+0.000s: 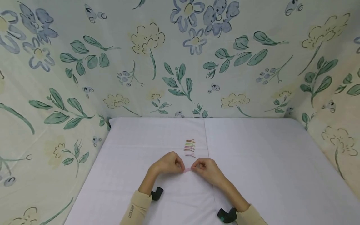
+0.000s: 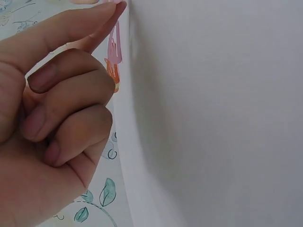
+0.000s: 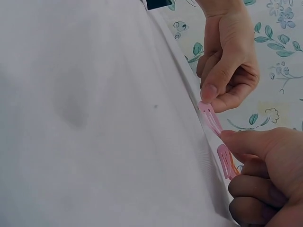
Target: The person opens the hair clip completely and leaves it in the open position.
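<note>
A pink snap hair clip is stretched between both hands, low over the white cloth. My left hand pinches one end between thumb and index finger, its other fingers curled in toward the palm. At the opposite, narrower end, my right hand pinches with thumb and fingertip. In the right wrist view the held clip shows its slotted pink face. Just beyond the hands lies another pink snap clip, nearest in a short column of clips.
Farther back in that column lie a reddish clip, a green clip and an orange clip. White cloth with a crease covers the table. Floral fabric hangs behind and at both sides.
</note>
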The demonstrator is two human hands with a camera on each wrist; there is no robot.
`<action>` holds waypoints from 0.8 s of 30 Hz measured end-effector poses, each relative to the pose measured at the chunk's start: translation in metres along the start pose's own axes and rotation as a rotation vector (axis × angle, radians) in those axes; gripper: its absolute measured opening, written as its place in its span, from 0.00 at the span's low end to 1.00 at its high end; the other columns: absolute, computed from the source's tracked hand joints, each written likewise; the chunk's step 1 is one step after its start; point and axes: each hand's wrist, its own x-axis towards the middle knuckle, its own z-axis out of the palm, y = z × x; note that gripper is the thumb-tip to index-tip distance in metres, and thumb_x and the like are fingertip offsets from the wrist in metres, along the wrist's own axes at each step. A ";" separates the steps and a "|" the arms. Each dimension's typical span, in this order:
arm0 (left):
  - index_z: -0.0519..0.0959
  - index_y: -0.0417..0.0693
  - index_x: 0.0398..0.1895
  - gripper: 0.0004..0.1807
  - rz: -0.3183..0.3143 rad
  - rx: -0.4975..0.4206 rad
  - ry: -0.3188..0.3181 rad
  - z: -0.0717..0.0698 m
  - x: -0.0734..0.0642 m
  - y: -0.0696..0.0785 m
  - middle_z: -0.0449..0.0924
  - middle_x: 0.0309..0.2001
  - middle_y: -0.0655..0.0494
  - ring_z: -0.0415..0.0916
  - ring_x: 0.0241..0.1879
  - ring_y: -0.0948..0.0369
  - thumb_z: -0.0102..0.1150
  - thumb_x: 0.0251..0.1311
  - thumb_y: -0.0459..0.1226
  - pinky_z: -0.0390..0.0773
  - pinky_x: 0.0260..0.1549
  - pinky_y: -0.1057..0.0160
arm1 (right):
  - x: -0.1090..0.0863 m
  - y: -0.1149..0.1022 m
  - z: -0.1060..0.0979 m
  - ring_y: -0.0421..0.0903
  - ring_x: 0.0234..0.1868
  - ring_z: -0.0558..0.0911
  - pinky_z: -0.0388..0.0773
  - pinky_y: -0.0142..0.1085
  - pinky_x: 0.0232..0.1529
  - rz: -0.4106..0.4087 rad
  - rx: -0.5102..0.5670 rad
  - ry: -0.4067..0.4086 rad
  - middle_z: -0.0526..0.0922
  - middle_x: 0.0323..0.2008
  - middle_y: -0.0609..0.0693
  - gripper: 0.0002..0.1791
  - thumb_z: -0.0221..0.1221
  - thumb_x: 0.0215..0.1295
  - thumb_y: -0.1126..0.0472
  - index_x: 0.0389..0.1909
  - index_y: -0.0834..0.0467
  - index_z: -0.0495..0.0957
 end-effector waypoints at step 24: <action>0.90 0.43 0.33 0.03 -0.029 -0.151 0.165 -0.003 0.002 0.004 0.70 0.19 0.62 0.64 0.21 0.66 0.70 0.61 0.34 0.63 0.22 0.71 | 0.002 0.002 -0.007 0.29 0.19 0.57 0.59 0.24 0.21 -0.266 -0.004 0.178 0.60 0.16 0.38 0.07 0.74 0.60 0.62 0.39 0.50 0.90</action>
